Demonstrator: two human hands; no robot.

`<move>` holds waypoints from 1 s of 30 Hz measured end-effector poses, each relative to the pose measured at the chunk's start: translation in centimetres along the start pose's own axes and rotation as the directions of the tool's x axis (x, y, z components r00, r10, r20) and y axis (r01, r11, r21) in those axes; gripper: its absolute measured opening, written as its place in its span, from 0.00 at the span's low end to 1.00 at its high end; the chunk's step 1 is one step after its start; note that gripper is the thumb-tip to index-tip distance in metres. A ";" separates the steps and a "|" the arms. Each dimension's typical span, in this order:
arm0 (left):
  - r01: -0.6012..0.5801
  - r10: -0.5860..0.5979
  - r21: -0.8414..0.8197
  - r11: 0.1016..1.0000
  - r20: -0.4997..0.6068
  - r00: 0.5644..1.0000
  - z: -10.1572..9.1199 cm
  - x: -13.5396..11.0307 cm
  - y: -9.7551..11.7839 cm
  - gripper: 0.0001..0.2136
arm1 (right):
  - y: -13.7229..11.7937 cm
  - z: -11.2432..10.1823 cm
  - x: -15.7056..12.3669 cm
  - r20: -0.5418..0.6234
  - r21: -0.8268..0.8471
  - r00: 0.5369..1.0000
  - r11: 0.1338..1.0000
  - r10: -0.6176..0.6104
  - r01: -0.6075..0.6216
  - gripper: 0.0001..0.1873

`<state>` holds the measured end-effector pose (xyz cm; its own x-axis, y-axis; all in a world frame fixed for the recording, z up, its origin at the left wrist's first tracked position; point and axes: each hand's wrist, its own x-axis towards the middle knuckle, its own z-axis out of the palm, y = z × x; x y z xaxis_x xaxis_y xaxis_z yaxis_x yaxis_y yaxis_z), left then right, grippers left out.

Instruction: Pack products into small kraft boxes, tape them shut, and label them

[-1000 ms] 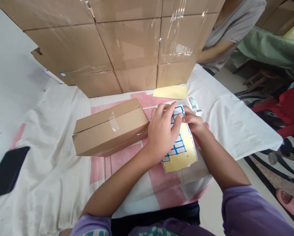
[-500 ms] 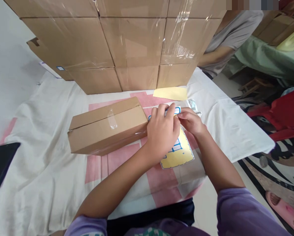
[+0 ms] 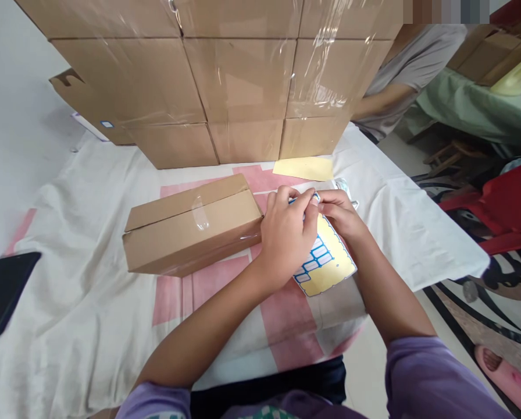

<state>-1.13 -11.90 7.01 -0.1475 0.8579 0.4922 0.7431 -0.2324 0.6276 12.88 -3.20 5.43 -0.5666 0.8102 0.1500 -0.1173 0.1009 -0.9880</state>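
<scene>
A yellow sticker sheet [image 3: 330, 265] with blue-bordered white labels lies under both my hands, right of a small taped cardboard box [image 3: 191, 230]. My left hand [image 3: 286, 235] is closed, its fingertips pinching a blue-bordered label at the sheet's top edge. My right hand [image 3: 341, 215] is closed too, gripping the same upper edge of the sheet from the right. The two sets of fingertips meet there. The sheet's upper part is hidden by my hands.
A wall of plastic-wrapped cardboard cartons [image 3: 238, 81] stands behind. A bare yellow backing sheet [image 3: 303, 168] lies at its foot. A black phone [image 3: 1, 294] rests at the left on the white cloth [image 3: 77, 291]. Another person [image 3: 400, 70] sits at back right.
The sheet has swung so its lower end points further right. My hands stay together at its top edge, and my left fingers have curled into a tighter pinch.
</scene>
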 end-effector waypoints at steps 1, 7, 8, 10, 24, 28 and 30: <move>0.000 0.000 -0.011 1.000 -0.009 1.000 0.0 0.0 0.0 0.16 | 0.2 -0.2 0.0 0.005 -0.009 1.000 1.000 -0.010 0.011 0.06; -0.034 -0.006 -0.260 0.965 -0.151 0.989 -0.2 0.3 0.1 0.16 | 1.5 -1.5 0.1 0.000 -0.024 1.000 1.000 -0.013 0.013 0.07; -0.055 -0.010 -0.326 0.944 -0.193 0.981 -0.3 0.3 0.1 0.17 | 1.7 -1.7 0.3 -0.009 -0.040 1.000 0.999 -0.001 0.001 0.09; -0.095 -0.010 -0.437 0.895 -0.232 0.973 -0.7 0.4 0.1 0.17 | 2.3 -1.9 1.1 -0.070 -0.107 0.997 0.994 0.022 -0.029 0.12; -0.206 0.029 -0.517 0.831 -0.329 0.944 -3.8 -2.9 -1.7 0.08 | 5.1 -2.1 4.0 -0.506 -0.484 0.845 0.868 -0.176 -0.109 0.20; -0.271 0.152 -0.312 0.910 -0.356 0.922 -6.8 -4.8 -2.6 0.09 | 3.8 1.0 2.5 -0.316 -0.478 0.913 0.875 -0.257 0.081 0.13; -0.234 0.150 -0.264 0.936 -0.302 0.941 -7.7 -6.1 -2.8 0.08 | 3.3 2.7 1.4 -0.170 -0.468 0.893 0.832 -0.416 0.298 0.12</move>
<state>-7.39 -20.03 6.90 -0.2248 0.6340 0.7399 0.5576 -0.5391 0.6313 9.47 -3.33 2.47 -0.3187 0.7802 0.5383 0.1149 0.5955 -0.7951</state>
